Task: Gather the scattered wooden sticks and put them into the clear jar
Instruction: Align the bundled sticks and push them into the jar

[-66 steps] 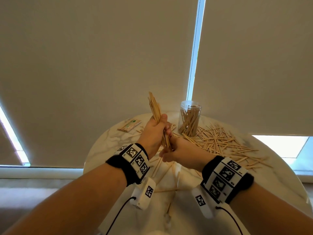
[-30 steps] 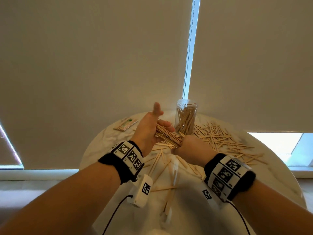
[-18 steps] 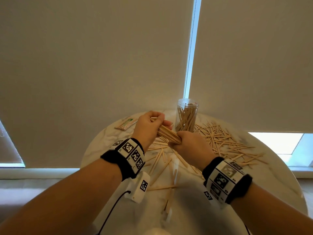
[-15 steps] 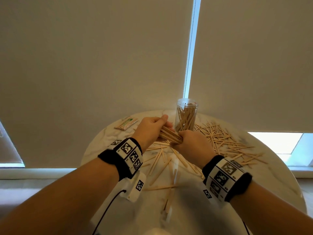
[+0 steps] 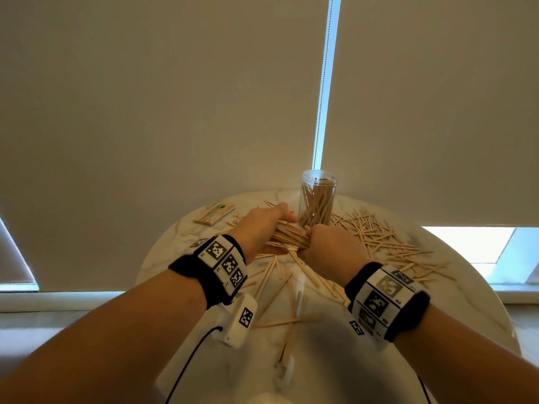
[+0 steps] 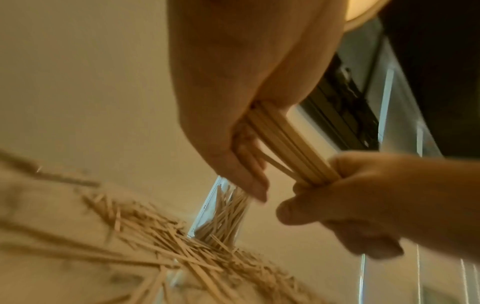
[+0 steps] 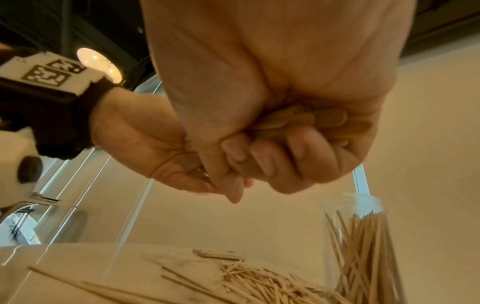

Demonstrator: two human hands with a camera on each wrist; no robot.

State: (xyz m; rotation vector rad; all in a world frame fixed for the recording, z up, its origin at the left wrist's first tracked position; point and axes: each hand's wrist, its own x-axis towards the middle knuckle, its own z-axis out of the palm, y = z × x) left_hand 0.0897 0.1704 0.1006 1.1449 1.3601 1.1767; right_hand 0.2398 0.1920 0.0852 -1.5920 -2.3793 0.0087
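A bundle of wooden sticks (image 5: 289,236) lies slantwise between my two hands, just in front of the clear jar (image 5: 317,199). My right hand (image 5: 329,246) grips the bundle's near end in a fist; the stick ends (image 7: 314,119) show inside its curled fingers. My left hand (image 5: 262,225) lies over the far end, with the bundle (image 6: 291,148) held between thumb and fairly straight fingers. The jar (image 7: 363,246) stands upright, open-topped, partly filled with sticks. Loose sticks (image 5: 379,240) are scattered right of the jar, and more sticks (image 5: 277,278) lie under my hands.
The round marble table (image 5: 466,290) stands against drawn roller blinds. A flat paper packet (image 5: 214,213) lies at the back left. Single sticks (image 5: 287,320) lie near the front edge. A cable hangs from my left wrist camera.
The bundle went from upright in my left hand to lying slantwise between both hands. My left hand opened briefly, then closed over the bundle again. Both hands sank toward the table by the jar.
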